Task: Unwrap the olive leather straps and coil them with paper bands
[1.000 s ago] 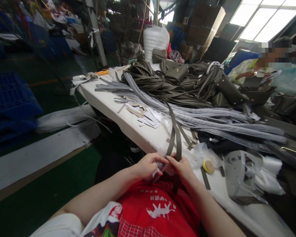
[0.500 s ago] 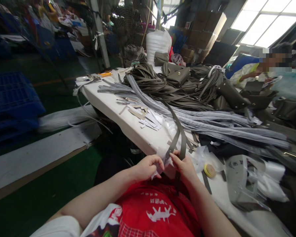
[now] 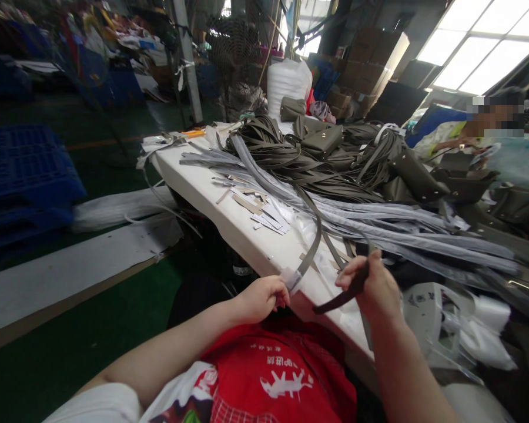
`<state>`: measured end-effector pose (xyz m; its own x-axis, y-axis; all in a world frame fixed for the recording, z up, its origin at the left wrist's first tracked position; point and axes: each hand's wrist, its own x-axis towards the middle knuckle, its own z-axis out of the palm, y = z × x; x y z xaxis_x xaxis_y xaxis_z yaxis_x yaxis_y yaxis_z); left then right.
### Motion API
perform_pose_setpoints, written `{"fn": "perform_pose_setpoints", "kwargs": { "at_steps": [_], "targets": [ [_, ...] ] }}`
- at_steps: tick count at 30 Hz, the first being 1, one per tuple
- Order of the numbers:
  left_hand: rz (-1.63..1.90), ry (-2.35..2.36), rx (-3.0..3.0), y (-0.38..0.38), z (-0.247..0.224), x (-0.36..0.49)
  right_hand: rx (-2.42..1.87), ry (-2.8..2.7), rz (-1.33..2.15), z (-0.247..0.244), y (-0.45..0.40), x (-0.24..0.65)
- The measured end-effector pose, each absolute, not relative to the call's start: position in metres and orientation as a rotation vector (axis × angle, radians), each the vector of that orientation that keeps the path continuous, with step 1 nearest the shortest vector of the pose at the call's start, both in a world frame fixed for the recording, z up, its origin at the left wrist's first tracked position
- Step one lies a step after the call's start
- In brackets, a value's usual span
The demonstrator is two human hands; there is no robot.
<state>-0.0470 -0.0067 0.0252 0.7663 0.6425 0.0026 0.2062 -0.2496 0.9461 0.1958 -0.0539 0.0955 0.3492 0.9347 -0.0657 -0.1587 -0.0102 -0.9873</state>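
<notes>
At the near edge of the white table, my left hand [image 3: 267, 298] is closed on the end of a dark olive strap [image 3: 314, 247], with clear plastic film [image 3: 290, 277] around that end. The strap curves up toward the pile of straps [image 3: 308, 170]. Farther right, my right hand [image 3: 374, 285] is closed round a dark strap piece [image 3: 344, 298] whose free end points down to the left. Between the hands is a gap over the table edge. Paper and strap scraps [image 3: 262, 211] lie beyond my left hand.
Plastic-wrapped straps [image 3: 379, 220] cross the table [image 3: 229, 220]. Olive bags [image 3: 321, 138] lie behind them. A white tape dispenser [image 3: 436, 317] stands at the right. A person [image 3: 489, 117] sits across the table. Blue pallets [image 3: 24, 176] are at the left.
My right hand has moved right and slightly up, away from my left hand, carrying a strap piece. My left hand has stayed almost in place.
</notes>
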Motion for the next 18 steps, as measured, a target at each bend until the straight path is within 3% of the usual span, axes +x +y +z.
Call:
{"fn": "perform_pose_setpoints", "kwargs": {
  "at_steps": [6, 18],
  "targets": [
    [0.388, 0.56, 1.96, -0.013, 0.02, -0.041, -0.927, -0.652, 0.934, 0.159, -0.033, 0.208],
    [0.287, 0.589, 1.992, -0.004, 0.0, -0.046, -0.527, -0.579, 1.263, 0.179, -0.022, 0.23]
  ]
}}
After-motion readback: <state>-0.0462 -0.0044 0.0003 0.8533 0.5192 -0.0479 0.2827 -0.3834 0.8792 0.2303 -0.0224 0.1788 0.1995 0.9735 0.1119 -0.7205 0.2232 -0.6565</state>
